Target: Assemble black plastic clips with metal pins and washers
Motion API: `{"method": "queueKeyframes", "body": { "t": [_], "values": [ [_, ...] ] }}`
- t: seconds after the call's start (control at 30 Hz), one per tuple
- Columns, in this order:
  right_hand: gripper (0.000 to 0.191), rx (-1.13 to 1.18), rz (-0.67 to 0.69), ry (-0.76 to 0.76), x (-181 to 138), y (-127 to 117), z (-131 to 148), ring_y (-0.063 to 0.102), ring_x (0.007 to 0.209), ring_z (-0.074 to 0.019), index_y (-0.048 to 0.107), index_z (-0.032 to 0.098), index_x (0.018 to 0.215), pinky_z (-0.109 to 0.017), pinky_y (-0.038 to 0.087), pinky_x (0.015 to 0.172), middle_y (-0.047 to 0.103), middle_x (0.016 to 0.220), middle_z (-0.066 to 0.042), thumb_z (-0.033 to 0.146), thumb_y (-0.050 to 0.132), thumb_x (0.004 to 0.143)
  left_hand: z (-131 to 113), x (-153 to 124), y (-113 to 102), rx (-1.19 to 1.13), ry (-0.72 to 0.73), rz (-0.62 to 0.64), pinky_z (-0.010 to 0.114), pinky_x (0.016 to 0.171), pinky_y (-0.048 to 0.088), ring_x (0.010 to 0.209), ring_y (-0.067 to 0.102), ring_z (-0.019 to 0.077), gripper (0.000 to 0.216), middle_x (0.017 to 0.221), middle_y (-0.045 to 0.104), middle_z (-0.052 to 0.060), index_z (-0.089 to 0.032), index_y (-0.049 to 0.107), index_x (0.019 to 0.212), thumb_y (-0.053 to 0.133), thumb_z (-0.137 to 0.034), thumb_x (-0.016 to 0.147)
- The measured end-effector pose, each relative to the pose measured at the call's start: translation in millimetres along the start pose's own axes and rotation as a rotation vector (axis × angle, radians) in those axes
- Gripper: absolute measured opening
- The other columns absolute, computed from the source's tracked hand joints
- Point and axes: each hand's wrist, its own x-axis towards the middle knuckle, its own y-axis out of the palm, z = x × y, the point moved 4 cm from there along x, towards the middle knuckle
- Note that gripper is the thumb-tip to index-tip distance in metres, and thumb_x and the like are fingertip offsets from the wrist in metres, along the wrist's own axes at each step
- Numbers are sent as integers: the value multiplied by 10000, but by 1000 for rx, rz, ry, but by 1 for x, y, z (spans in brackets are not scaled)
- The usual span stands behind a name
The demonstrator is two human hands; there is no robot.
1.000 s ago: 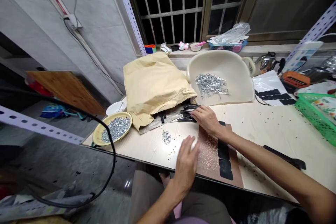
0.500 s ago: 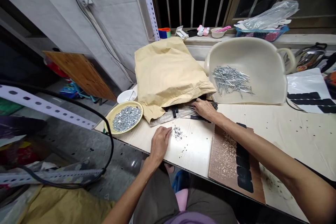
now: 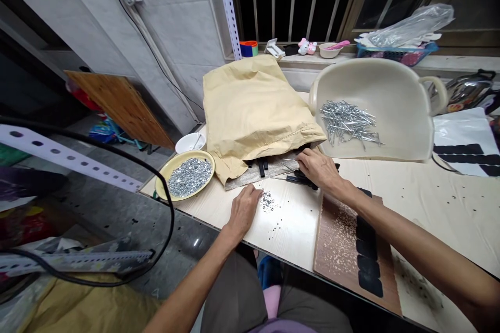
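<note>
My left hand (image 3: 244, 209) rests on the table, thumb and forefinger pinched together at the edge of a small pile of tiny metal rings (image 3: 267, 203). A tiny piece seems to show at those fingertips, too small to name. Under the front edge of a tan paper sack (image 3: 258, 109), my right hand (image 3: 318, 167) is closed, with thin metal rods (image 3: 288, 165) sticking out leftward from its fingers. Beneath that hand lie black-handled pieces (image 3: 300, 180) with thin shafts. Small black parts (image 3: 262, 167) lie at the sack's mouth, on a plastic sheet.
At left stand a yellow bowl (image 3: 164, 187) of small metal pieces and a white bowl (image 3: 183, 143). A cream basin (image 3: 406, 109) holding metal rods stands at back right. A brown board (image 3: 339, 260) with black pads (image 3: 368, 265) lies at the front edge. A black cable (image 3: 172, 218) loops at left.
The camera view has shifted slightly. My left fingertips have moved right to the pile of rings. My right hand has drawn slightly right and nearer, and more of the thin rods shows.
</note>
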Motion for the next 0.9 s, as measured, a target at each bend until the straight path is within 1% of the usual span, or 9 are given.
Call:
{"method": "queueKeyframes", "body": {
  "t": [0.13,0.3,0.4,0.5,0.63,0.8,0.9],
  "values": [
    [219,121,-95,-56,-30,-14,12,523,840,-182,630,210,989,-268,381,632,606,917,-55,227,426,909,1,2,-2,-63,9,12,252,713,431,829,542,156,233,882,549,39,-205,607,986,384,-197,918],
    [211,216,-123,-35,-57,-17,20,547,853,-182,631,205,998,-283,428,669,614,943,-53,210,444,900,4,1,-6,-131,44,64,252,697,435,798,549,154,272,868,542,30,-205,594,1063,371,-178,909],
    [200,288,-147,-47,-66,-13,21,561,849,-181,631,197,985,-296,444,700,613,939,-59,211,452,896,7,3,-8,-171,38,59,252,726,444,822,564,152,284,897,554,34,-199,592,1070,363,-163,908],
    [193,339,-160,-45,-74,-10,22,572,827,-179,636,191,938,-302,452,707,615,919,-63,249,454,907,9,6,-9,-202,24,43,255,741,454,820,580,154,255,893,566,43,-185,622,1010,387,-195,910],
    [215,329,-138,-14,-84,-9,26,577,805,-180,639,192,906,-298,451,686,623,908,-64,291,448,921,5,9,-10,-150,-4,58,248,716,450,784,595,149,237,863,575,38,-192,647,951,418,-237,909],
    [202,334,-134,-22,-92,-12,31,579,809,-176,639,182,918,-294,457,707,628,905,-66,265,454,919,-2,13,-11,-23,-67,127,252,670,423,796,600,160,208,916,605,42,-198,628,911,424,-230,902],
    [193,339,-119,-22,-95,-13,33,580,812,-169,636,179,911,-288,461,723,626,894,-61,253,458,917,-1,16,-11,-62,-96,134,267,668,418,796,594,173,148,911,609,54,-182,598,893,452,-198,871]
  ]
}}
